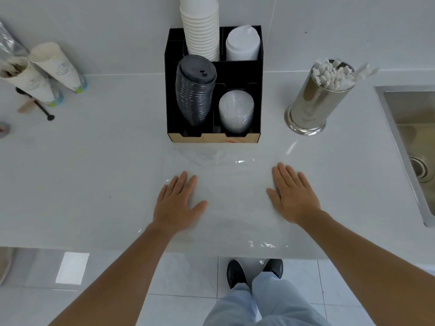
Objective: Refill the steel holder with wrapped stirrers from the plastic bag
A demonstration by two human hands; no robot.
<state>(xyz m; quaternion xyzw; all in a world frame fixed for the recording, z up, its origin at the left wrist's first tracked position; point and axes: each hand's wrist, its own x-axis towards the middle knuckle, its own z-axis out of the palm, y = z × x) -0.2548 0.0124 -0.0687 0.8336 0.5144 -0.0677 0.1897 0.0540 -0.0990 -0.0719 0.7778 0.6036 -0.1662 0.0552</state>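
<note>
A clear plastic bag (235, 184) lies flat on the white counter near its front edge, and it looks empty. My left hand (179, 203) rests palm down on the bag's left part, fingers spread. My right hand (294, 194) lies palm down on its right part. Neither hand holds anything. At the back right stands the shiny steel holder (310, 107), packed with white wrapped stirrers (332, 74) that stick out of its top.
A black organizer (171, 90) with paper cups and stacked lids stands behind the bag. Two paper cup stacks (47, 71) lean at the far left. A steel sink (412, 137) is set in the counter at the right. The counter's front edge (94, 248) runs below my wrists.
</note>
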